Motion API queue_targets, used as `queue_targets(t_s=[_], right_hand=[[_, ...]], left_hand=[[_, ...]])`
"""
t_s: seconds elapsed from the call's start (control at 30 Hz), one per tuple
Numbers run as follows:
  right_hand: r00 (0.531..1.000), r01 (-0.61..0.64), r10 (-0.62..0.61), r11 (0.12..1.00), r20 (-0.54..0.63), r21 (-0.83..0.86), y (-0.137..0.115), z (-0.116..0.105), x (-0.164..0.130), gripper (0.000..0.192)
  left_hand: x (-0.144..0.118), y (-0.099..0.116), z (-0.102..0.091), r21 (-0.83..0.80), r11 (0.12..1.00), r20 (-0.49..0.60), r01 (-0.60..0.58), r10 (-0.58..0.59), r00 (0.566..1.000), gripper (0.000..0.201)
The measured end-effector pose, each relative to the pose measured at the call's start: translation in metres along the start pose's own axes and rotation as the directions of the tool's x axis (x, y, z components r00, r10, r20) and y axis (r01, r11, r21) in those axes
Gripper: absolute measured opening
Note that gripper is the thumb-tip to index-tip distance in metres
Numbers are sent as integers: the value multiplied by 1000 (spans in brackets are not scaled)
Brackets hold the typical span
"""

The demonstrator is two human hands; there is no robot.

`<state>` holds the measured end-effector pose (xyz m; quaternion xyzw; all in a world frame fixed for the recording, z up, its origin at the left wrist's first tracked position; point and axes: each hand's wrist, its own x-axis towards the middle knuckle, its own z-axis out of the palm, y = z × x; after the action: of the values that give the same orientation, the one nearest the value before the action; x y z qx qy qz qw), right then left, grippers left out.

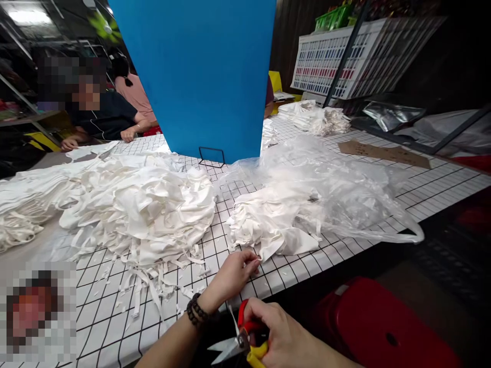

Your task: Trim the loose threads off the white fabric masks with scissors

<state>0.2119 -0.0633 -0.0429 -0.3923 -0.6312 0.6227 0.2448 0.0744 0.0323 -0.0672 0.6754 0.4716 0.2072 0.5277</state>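
My left hand (238, 271), with a dark bead bracelet on the wrist, reaches to the near side of a white fabric pile (268, 217). Its thumb and fingers are pinched on the corner of a white fabric piece (289, 243). My right hand (287, 332) is closed around scissors (230, 349) with red and yellow handles, beyond the table's front edge. The blades are spread apart and point left. A thin white strip (233, 319) hangs close to the scissors. To the left lies a bigger heap of white fabric pieces (153, 209).
Cut scraps (148, 289) litter the checked tablecloth (103, 327). A clear plastic bag (345, 194) spreads at right, near a brown cardboard piece (383, 153). A tall blue panel (203, 76) stands behind. A co-worker (107, 115) sits at far left. A red stool (383, 327) is lower right.
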Motion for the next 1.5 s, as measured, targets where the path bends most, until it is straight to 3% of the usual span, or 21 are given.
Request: queue_targets(t_s=[0.07,0.13,0.2,0.27,0.33,0.47,0.5,0.63,0.67,0.7,0.73,0.8,0.9,1.0,1.07,1.17,1.23,1.3,1.4,1.47,1.5], right_hand=[[996,-10,7,999,-86,-35,0,-10,-3,25],[961,-34,6,995,-276,-96,6,-25,-3,23],[855,-72,-32,981,-518,-179,17,-45,-1,25],[707,-108,-129,952,-696,-286,31,-64,3,25],[606,-137,-234,911,-761,-390,44,-79,9,24],[535,-143,-245,917,-808,-373,60,-88,17,26],[490,-118,-238,935,-839,-334,62,-88,18,27],[213,45,-277,961,-937,-274,66,-90,19,34],[174,59,-286,958,-942,-280,66,-92,19,36],[161,51,-288,958,-944,-283,67,-94,19,38],[179,21,-281,959,-943,-282,66,-96,20,40],[270,-80,-250,957,-930,-281,65,-97,24,42],[414,-244,-180,922,-892,-300,61,-98,35,37],[465,-306,-144,900,-873,-311,57,-105,44,25],[418,-305,-157,904,-895,-301,52,-118,45,24],[237,-236,-252,922,-938,-307,35,-149,42,30],[154,-132,-332,927,-931,-352,14,-171,43,34],[146,-55,-385,917,-911,-396,-13,-189,51,36],[151,62,-492,870,-858,-488,-58,-203,82,35],[182,139,-574,819,-798,-557,-85,-202,113,31],[220,162,-601,799,-768,-579,-97,-200,129,29]], left_hand=[[0,-1,0,-128,987,45,98,-93,995,33],[-1,-3,1,-266,946,82,188,-172,982,38],[-3,-5,0,-401,880,136,254,-217,967,40],[-6,-6,0,-514,805,179,296,-237,955,40],[-9,-6,-1,-603,722,205,338,-269,941,40],[-11,-2,-2,-683,665,121,301,-304,945,35],[-11,-2,-2,-710,644,105,284,-301,948,33],[-11,0,-3,-783,568,105,253,-281,954,23],[-10,0,-3,-788,565,98,242,-274,957,19],[-10,0,-3,-792,567,83,226,-266,960,16],[-9,0,-3,-798,566,65,206,-258,964,13],[-7,0,-2,-818,542,59,192,-254,965,10],[-4,2,-3,-839,477,144,261,-268,953,9],[-5,4,-8,-816,466,230,342,-282,932,14],[-8,5,-14,-776,502,265,382,-290,920,18],[-14,6,-21,-642,656,302,398,-262,917,31],[-17,7,-22,-532,769,331,355,-197,923,47],[-19,9,-19,-482,828,368,286,-105,924,55],[-24,15,-13,-479,855,401,200,11,916,47],[-27,18,-10,-470,862,388,188,11,922,35],[-29,19,-8,-468,859,381,207,-15,924,32]])
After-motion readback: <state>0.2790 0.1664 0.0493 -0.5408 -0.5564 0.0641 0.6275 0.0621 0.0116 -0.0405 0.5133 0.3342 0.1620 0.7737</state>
